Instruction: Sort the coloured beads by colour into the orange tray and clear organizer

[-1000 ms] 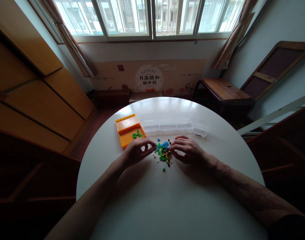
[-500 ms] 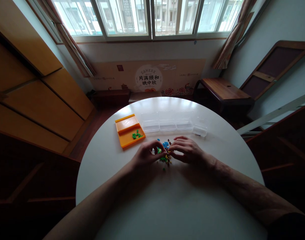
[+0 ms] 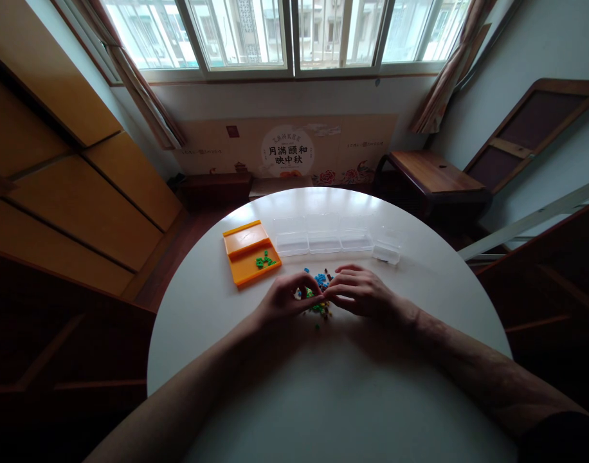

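Observation:
A heap of tiny coloured building bricks, green, blue, yellow and dark, lies on the white round table. Over its left side my left hand is closed, thumb and fingertips together. My right hand comes in from the other side, its fingers bent and pressed together, tips meeting those of the left hand. Whatever sits between the fingertips is too small and hidden to make out. Up and to the left stands an open orange box with several green bricks in it.
Clear plastic compartment boxes with raised lids stand in a row behind the heap, and a separate small one is at their right end. Beyond the table are a wooden side table and a window. One green brick lies apart, nearer me.
My right hand's fingertips have shifted slightly left and closed up against my left fingertips, over the heap. The boxes and the green bricks stay where they were.

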A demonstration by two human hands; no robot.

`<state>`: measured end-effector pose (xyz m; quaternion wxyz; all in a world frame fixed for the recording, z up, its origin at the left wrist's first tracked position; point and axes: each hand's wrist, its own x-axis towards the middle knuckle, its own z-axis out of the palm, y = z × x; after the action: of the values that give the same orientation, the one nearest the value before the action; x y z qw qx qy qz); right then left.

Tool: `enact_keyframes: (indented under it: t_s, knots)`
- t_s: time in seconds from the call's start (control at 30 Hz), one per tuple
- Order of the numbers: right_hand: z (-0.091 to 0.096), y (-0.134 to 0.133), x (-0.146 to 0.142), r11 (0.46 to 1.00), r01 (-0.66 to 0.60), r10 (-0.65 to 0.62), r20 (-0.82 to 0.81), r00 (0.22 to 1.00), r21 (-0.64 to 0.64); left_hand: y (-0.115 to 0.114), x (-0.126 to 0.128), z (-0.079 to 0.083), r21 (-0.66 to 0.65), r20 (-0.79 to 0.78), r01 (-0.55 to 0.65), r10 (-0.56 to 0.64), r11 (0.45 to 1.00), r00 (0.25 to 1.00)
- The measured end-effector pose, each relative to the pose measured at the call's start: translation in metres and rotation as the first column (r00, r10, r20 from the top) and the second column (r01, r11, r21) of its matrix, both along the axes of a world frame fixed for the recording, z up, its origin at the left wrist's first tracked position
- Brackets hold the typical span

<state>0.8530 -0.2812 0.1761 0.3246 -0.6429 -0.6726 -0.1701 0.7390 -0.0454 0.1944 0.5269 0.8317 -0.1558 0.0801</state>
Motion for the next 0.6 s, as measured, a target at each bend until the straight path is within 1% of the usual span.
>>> enact_keyframes:
  t_s: [0.2, 0.3, 0.47, 0.6]
  knots:
    - [-0.0004, -0.0006, -0.0007, 1.0, 0.02, -0.02, -0.009, 1.0, -0.009, 0.0031, 0.0016, -0.0078, 0.046, 0.056, 0.013, -0.015, 0.999, 0.998]
    - [-0.0021, -0.0007, -0.0003, 1.0, 0.021, -0.021, -0.014, 1.0, -0.006, 0.0033, 0.0022, -0.0098, 0.041, 0.071, 0.016, -0.019, 0.999, 0.997]
    - [-0.0049, -0.0006, 0.0015, 1.0, 0.024, -0.024, -0.016, 1.0, -0.003, 0.002, 0.0019, -0.007, 0.028, 0.071, 0.03, -0.032, 0.999, 0.997]
    - [-0.0033, -0.0004, 0.0015, 1.0, 0.018, -0.018, -0.014, 1.0, -0.004, 0.002, 0.0014, -0.0041, 0.032, 0.069, 0.033, -0.035, 0.999, 0.997]
